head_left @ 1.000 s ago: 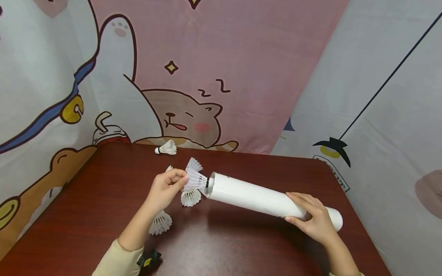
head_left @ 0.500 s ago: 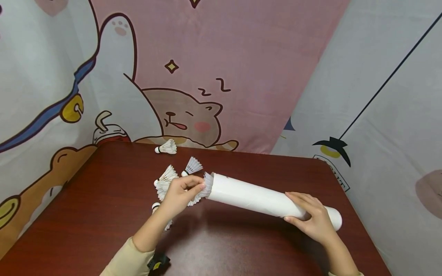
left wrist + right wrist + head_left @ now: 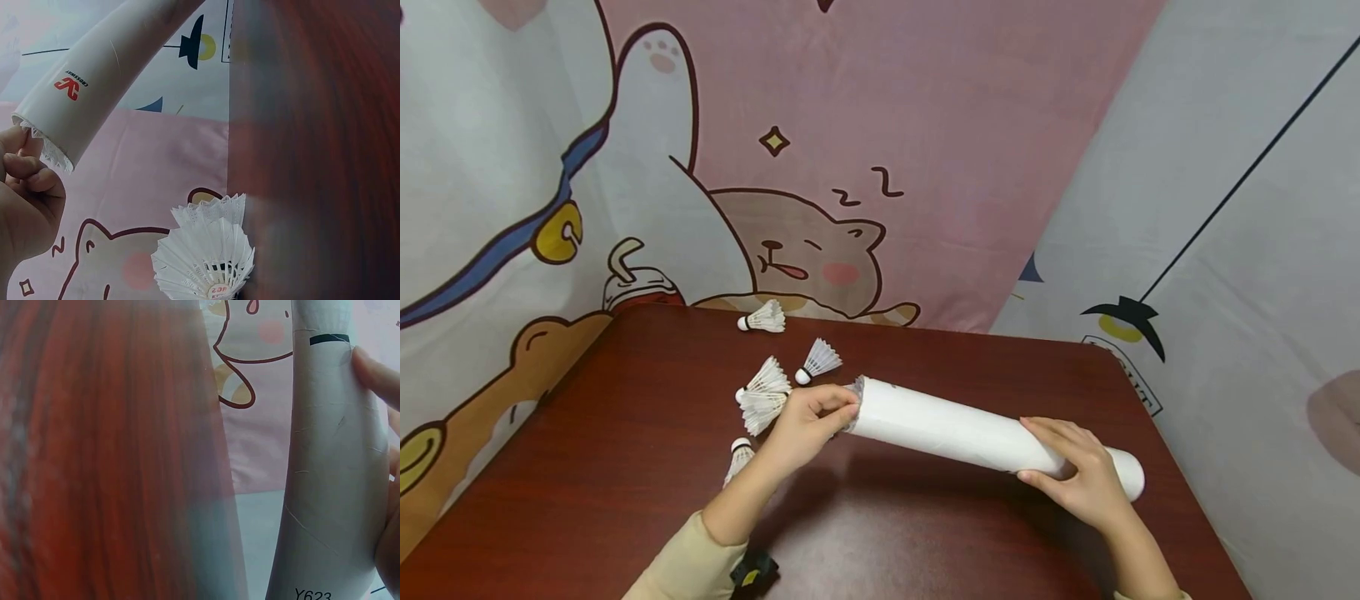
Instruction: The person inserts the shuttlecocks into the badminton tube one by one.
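Note:
My right hand (image 3: 1081,477) grips a long white shuttlecock tube (image 3: 951,425) near its far right end, holding it tilted over the table with the open mouth toward the left. At that mouth my left hand (image 3: 808,423) pinches the feather edge of a shuttlecock (image 3: 57,155), most of which is hidden inside the tube. Only a jagged fringe of feathers shows past the rim in the left wrist view. A red logo marks the tube there. In the right wrist view, thumb and fingers wrap the tube's side, beside a short black stripe.
Several white shuttlecocks lie on the dark red table (image 3: 947,533): one at the back edge (image 3: 765,317), one behind the tube mouth (image 3: 820,360), an overlapping pair (image 3: 763,404) and one by the left forearm (image 3: 739,460). A cartoon-printed cloth (image 3: 955,167) hangs behind the table.
My left hand has moved right, pushing the shuttlecock cork first into the tube until only its feather edge shows. The right hand and tube have stayed almost still.

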A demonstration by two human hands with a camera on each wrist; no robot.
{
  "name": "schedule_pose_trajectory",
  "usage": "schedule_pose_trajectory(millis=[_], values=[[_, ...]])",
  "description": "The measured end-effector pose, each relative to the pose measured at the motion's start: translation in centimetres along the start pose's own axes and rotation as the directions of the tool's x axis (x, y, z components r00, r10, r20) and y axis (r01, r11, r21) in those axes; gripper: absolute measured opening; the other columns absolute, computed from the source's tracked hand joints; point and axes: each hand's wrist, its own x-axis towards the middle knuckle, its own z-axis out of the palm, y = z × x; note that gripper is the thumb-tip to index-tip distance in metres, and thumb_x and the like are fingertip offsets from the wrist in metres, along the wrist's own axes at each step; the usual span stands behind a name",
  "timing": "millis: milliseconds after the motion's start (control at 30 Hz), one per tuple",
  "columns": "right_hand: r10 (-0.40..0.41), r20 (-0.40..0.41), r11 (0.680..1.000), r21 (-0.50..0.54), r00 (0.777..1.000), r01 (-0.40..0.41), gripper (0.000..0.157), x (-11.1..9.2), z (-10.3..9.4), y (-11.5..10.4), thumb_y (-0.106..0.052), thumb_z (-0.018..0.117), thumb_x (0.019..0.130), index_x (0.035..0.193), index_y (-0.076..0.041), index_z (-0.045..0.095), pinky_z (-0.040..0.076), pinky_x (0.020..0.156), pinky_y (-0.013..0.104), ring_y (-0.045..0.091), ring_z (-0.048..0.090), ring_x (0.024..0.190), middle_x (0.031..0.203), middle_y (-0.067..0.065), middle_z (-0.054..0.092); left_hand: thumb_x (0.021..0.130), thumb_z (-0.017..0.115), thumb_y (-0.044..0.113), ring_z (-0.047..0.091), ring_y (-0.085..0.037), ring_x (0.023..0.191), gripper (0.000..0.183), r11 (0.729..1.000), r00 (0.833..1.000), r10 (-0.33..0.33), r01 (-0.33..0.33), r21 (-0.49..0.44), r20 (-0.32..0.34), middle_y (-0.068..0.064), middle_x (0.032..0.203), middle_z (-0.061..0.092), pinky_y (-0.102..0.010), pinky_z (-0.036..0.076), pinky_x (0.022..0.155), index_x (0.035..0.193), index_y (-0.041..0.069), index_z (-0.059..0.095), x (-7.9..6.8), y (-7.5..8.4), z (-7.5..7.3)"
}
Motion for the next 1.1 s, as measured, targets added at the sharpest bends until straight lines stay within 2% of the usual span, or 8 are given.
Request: schedule_pose_trajectory(millis=[167,333,433,667,733,867,967,1100], values=[[-0.009,0.005,1.0,0.002,1.0,0.009,0.07,0.1,0.1,-0.2,-0.023,0.09,0.059,0.123,-0.008,0.066,0.031,0.094,0.022,0.015,0.056,0.106,0.118,0.006,0.064,0.082,0.06,-0.015,0.061,-0.006,0.071,0.013,0.999,0.998,-0.028,0.03,-0.035,0.056,-0.017,0.083,0.07,-0.023,0.05,0.061,0.091,-0.01,0.068,-0.1,-0.4,0.4],[-0.008,0.015,1.0,-0.002,1.0,0.008,0.071,0.2,0.2,-0.4,-0.024,0.09,0.059,0.123,-0.009,0.065,0.031,0.092,0.023,0.015,0.056,0.106,0.119,0.006,0.064,0.081,0.056,-0.016,0.062,-0.007,0.073,0.017,0.997,0.994,-0.047,0.052,-0.051,0.098,-0.02,0.085,0.07,-0.024,0.051,0.064,0.091,-0.012,0.068,-0.3,-0.5,0.5],[-0.006,0.014,1.0,-0.009,1.0,0.006,0.072,0.1,0.2,-0.3,-0.023,0.091,0.058,0.123,-0.009,0.066,0.031,0.092,0.022,0.015,0.056,0.106,0.119,0.005,0.064,0.081,0.056,-0.016,0.061,-0.007,0.075,0.016,0.998,0.995,-0.049,0.052,-0.036,0.092,-0.019,0.087,0.07,-0.024,0.051,0.064,0.092,-0.012,0.068,-0.2,-0.3,0.3],[0.001,0.004,1.0,-0.007,1.0,-0.001,0.071,0.0,-0.1,0.0,-0.021,0.09,0.057,0.123,-0.008,0.066,0.03,0.094,0.022,0.014,0.055,0.107,0.118,0.005,0.064,0.087,0.067,-0.003,0.059,-0.008,0.068,0.012,0.996,0.994,-0.086,0.088,-0.028,0.071,-0.005,0.083,0.069,-0.023,0.047,0.057,0.098,-0.006,0.07,-0.3,-0.1,-0.9],[-0.001,0.003,1.0,-0.006,1.0,0.001,0.071,0.0,-0.1,0.1,-0.021,0.09,0.057,0.123,-0.008,0.066,0.03,0.094,0.022,0.014,0.055,0.107,0.118,0.005,0.064,0.086,0.067,-0.003,0.061,-0.009,0.07,0.013,0.995,0.994,-0.08,0.083,-0.047,0.069,-0.006,0.082,0.07,-0.023,0.048,0.058,0.099,-0.006,0.07,-0.4,0.1,-1.3],[-0.005,0.003,1.0,-0.002,1.0,0.005,0.07,0.0,-0.1,0.1,-0.022,0.09,0.058,0.123,-0.008,0.065,0.03,0.094,0.022,0.015,0.055,0.106,0.118,0.006,0.064,0.086,0.067,-0.004,0.06,-0.01,0.062,0.015,0.996,0.996,-0.07,0.074,-0.056,0.06,-0.01,0.084,0.072,-0.022,0.046,0.051,0.101,-0.006,0.069,-0.8,0.6,-2.4],[-0.005,-0.002,1.0,0.0,1.0,0.005,0.07,0.0,-0.2,0.1,-0.023,0.09,0.059,0.122,-0.007,0.066,0.03,0.094,0.023,0.016,0.056,0.106,0.118,0.006,0.064,0.085,0.069,-0.001,0.054,-0.014,0.051,0.014,0.998,0.997,-0.067,0.067,-0.004,0.029,-0.007,0.076,0.07,-0.024,0.042,0.043,0.099,-0.003,0.07,-1.3,0.9,-3.5],[-0.005,-0.003,1.0,-0.002,1.0,0.005,0.069,0.0,-0.3,0.1,-0.024,0.09,0.06,0.122,-0.007,0.065,0.03,0.094,0.022,0.017,0.056,0.106,0.118,0.006,0.064,0.082,0.072,-0.002,0.056,-0.018,0.053,0.015,0.993,0.998,-0.059,0.062,0.098,-0.038,-0.005,0.071,0.067,-0.026,0.046,0.048,0.097,0.0,0.072,-2.3,0.7,-4.8]])
